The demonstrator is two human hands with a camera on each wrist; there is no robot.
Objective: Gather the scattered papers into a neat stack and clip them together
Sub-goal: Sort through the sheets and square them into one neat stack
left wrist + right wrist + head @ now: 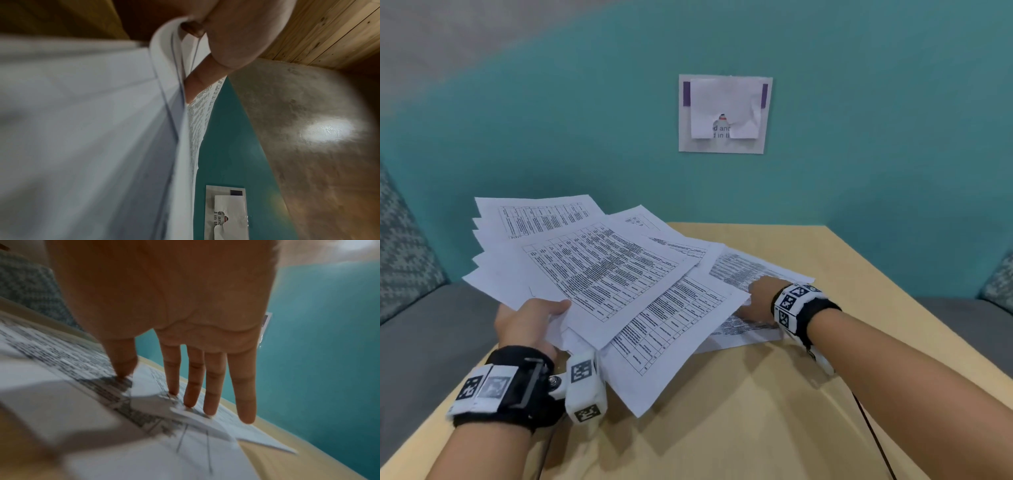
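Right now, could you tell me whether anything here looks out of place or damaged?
Yes: the papers in the left hand are fanned askew, not squared. The notice on the wall has a torn, crumpled cover sheet. No clip is visible.

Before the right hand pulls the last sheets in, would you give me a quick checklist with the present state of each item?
1. Left hand grips the fanned bundle: ok.
2. Bundle edges aligned: not ok, the sheets splay widely.
3. Right hand touches the sheets on the table: ok, straight fingers rest on the paper.
4. All sheets gathered: not ok, some still lie on the table.
5. Clip within reach: cannot tell, none in view.
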